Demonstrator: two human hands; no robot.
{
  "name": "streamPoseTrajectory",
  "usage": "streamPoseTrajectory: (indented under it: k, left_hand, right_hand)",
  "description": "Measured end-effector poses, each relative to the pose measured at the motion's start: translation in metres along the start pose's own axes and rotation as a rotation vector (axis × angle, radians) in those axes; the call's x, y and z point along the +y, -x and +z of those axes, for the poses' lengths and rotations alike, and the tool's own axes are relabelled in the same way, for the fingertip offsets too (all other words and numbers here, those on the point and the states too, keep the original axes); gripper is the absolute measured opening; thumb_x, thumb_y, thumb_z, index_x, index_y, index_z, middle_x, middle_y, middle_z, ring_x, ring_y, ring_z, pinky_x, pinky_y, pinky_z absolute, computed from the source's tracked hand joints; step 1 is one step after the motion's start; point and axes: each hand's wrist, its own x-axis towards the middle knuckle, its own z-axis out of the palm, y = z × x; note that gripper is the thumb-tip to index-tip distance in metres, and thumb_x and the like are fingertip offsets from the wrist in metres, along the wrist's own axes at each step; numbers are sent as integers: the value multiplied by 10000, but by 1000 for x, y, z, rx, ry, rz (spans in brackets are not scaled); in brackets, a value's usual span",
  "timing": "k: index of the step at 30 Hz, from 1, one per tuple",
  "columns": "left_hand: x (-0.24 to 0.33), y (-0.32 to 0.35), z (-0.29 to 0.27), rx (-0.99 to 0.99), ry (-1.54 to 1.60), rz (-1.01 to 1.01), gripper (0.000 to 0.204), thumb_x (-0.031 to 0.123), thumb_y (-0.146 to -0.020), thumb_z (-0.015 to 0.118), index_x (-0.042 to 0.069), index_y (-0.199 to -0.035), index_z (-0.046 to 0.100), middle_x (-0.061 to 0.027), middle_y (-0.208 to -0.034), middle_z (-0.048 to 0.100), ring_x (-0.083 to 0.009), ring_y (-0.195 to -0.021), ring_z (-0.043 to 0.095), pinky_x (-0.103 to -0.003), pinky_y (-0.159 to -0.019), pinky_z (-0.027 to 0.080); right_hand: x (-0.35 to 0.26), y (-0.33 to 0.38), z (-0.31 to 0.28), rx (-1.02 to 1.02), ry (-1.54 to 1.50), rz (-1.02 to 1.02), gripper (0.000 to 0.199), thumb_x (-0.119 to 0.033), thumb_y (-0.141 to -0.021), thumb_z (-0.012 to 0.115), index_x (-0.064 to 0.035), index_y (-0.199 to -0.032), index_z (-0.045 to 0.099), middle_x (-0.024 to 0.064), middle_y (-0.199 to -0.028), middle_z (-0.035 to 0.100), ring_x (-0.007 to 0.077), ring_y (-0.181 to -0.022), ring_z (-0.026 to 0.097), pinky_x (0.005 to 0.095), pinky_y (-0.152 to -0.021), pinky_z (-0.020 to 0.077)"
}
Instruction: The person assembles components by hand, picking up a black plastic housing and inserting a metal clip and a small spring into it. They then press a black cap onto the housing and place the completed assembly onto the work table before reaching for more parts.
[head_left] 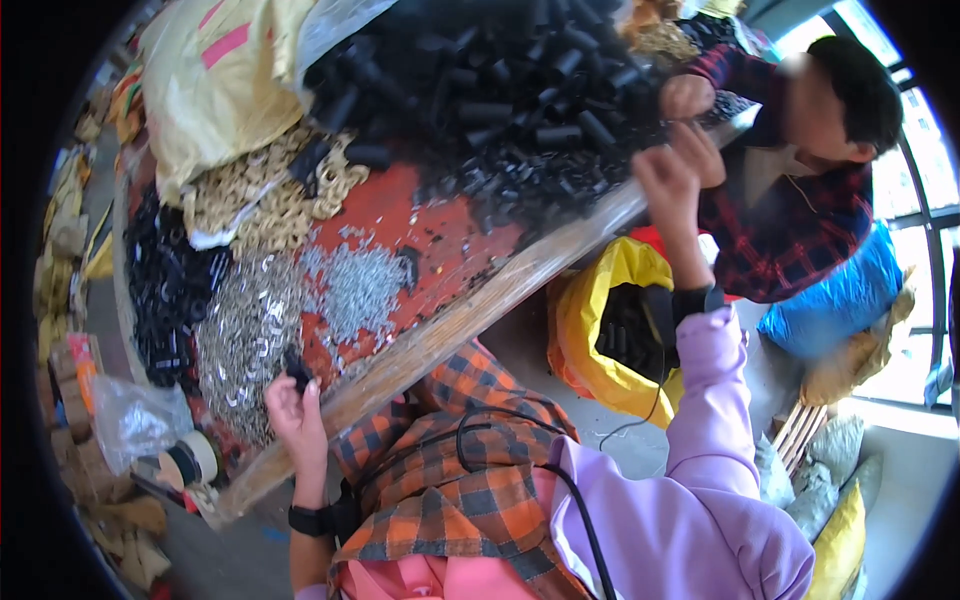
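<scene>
My left hand (296, 412) is raised at the near edge of the red table (420, 225) and pinches a small black part (297, 371) between its fingertips. It hovers beside a heap of small silver metal pieces (250, 330). My right hand (668, 180), in a lilac sleeve, reaches far out to the table's edge, where its fingers meet a big pile of black plastic tubes (520, 100). Whether it holds one is hidden by the fingers.
Another person in a red plaid shirt (800, 200) sits across, one hand (688, 95) on the black pile. Cream chain-like parts (270, 195) and more black parts (165, 290) lie on the table. A yellow sack (600, 330) stands below the edge, and a tape roll (190, 460) lies near the left corner.
</scene>
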Motion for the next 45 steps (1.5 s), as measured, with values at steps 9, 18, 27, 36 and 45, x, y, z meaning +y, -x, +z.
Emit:
streamPoseTrajectory:
  k: [9, 18, 27, 36, 45]
  left_hand:
    - [21, -8, -10, 7, 207, -176, 405, -5, -748, 530, 19, -1109, 349, -77, -919, 502, -121, -761, 525, -235, -691, 438]
    - [41, 1, -21, -82, 546, -382, 259, 30, -745, 533, 47, -980, 425, -43, -786, 520, -99, -666, 523, -224, -581, 442]
    - [30, -3, -30, -131, 637, -433, 188, 57, -767, 497, 59, -943, 433, -27, -772, 513, -88, -635, 506, -198, -525, 401]
    - [23, 3, -39, -205, 745, -466, 225, 73, -776, 479, 52, -996, 438, -31, -814, 502, -90, -662, 491, -194, -541, 392]
    - [21, 2, -48, -231, 944, -553, 317, 112, -827, 429, 18, -1128, 393, -73, -921, 511, -132, -755, 513, -223, -606, 438]
  right_hand:
    - [-101, 77, 98, -690, -165, -263, 93, -67, -696, 568, -10, -761, 533, 109, -689, 510, 232, -605, 511, 274, -526, 405]
    - [-122, 71, 147, -751, -13, -349, 119, -73, -686, 559, -14, -788, 547, 117, -727, 517, 258, -615, 522, 297, -531, 417]
    - [-134, 68, 158, -756, -8, -328, 112, -74, -692, 560, -12, -785, 562, 112, -706, 528, 231, -583, 524, 288, -524, 416]
    - [-168, 73, 184, -862, -121, -373, 113, -70, -677, 578, -15, -775, 570, 108, -697, 535, 231, -590, 531, 293, -534, 420]
    - [-195, 70, 207, -851, -2, -471, 118, -78, -670, 584, -26, -775, 571, 107, -712, 533, 256, -619, 541, 312, -549, 424]
